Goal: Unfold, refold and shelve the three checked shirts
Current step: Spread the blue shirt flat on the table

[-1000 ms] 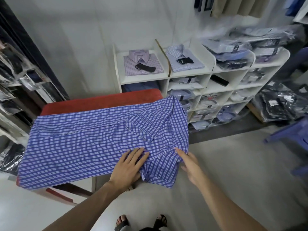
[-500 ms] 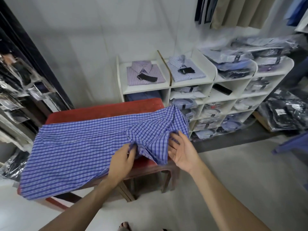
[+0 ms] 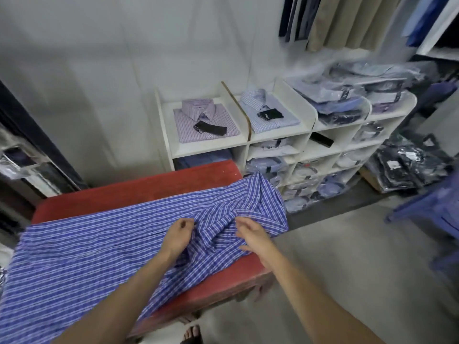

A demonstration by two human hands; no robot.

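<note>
A blue checked shirt [image 3: 82, 256] lies spread over the red padded table [image 3: 129, 197], collar end to the right. My left hand [image 3: 178, 234] grips a bunch of its cloth just left of the collar. My right hand [image 3: 253, 234] has curled fingers on the cloth near the collar, on the right side. Two folded checked shirts lie on the top of the white shelf unit [image 3: 280, 131]: a pink one [image 3: 206, 120] on the left and a pale blue one [image 3: 270, 112] beside it, each with a black tag.
The shelf's lower cubbies and its right top hold several bagged shirts [image 3: 347, 95]. Dark bagged garments [image 3: 409, 165] are stacked on the floor at right. A blue plastic stool [image 3: 432, 209] stands at far right. Hanging clothes [image 3: 347, 21] are above. Racks of packaged goods line the left.
Both hands moved up from the shirt's near edge onto its collar area, carrying the hanging cloth up onto the table. The cloth is now bunched between them.
</note>
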